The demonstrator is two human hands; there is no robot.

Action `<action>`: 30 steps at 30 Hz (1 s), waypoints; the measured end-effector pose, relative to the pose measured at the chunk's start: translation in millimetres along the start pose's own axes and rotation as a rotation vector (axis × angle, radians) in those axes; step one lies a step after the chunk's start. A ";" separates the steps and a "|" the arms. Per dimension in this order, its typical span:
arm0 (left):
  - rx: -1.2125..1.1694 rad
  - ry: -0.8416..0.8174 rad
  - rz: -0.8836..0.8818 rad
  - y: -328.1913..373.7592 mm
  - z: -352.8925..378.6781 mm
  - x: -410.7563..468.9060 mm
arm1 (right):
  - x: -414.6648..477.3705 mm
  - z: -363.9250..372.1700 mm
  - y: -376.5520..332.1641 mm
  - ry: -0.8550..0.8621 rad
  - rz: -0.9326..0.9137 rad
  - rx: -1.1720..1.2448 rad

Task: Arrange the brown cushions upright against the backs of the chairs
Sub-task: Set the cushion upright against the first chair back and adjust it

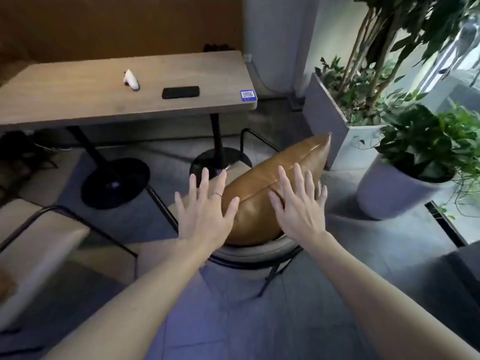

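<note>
One brown cushion [272, 188] is in view. It stands on edge on the seat of one chair [257, 252], leaning against the chair's curved back, its seam running along the top and one corner pointing up toward the planters.

Two hands counted. The left hand [205, 209] is spread flat with fingers apart, at the cushion's left end, the thumb on the leather; a ring shows on one finger. The right hand [298, 203] is likewise spread and lies flat on the cushion's right half, across the seam. Neither hand grips anything.

A second chair [39, 245], pale, with a dark metal frame, stands left of the cushion, partly out of view.

One wooden table [78, 105] stands beyond the cushion, on two black pedestal legs with round bases. The nearer base [220, 162] sits just behind the cushion's left end. Three items on the table: one white controller [131, 80], one black flat device [180, 92], one blue-edged sticker [248, 95] at the corner nearest the cushion.

Two planters stand right of the cushion. The rectangular grey planter [327, 118] holds thin-stemmed trees with leafy undergrowth. The round pale pot [389, 196], nearer, holds one broad-leaved green plant. The cushion's raised corner comes close to the rectangular planter; contact cannot be told.
</note>
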State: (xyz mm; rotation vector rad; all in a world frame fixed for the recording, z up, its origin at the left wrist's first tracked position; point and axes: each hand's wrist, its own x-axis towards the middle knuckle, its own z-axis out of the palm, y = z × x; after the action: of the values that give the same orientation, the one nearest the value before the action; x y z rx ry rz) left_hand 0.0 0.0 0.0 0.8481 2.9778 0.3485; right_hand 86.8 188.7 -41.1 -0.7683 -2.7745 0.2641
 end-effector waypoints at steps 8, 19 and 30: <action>-0.239 -0.016 -0.091 -3.7 56.5 -9.1 | -10.8 50.6 3.1 -0.008 0.057 0.145; -0.563 0.144 -0.166 0.4 65.4 -13.5 | -12.6 47.0 9.2 0.014 0.029 0.330; -1.238 0.141 -1.069 28.0 68.5 -19.5 | -5.8 42.9 43.9 0.031 0.610 0.613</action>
State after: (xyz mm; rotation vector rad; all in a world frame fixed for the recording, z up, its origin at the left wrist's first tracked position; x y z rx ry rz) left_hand 36.9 27.1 -61.3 -0.8155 2.0667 1.7631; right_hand 100.4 218.2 -93.6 -1.3706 -2.1423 1.1253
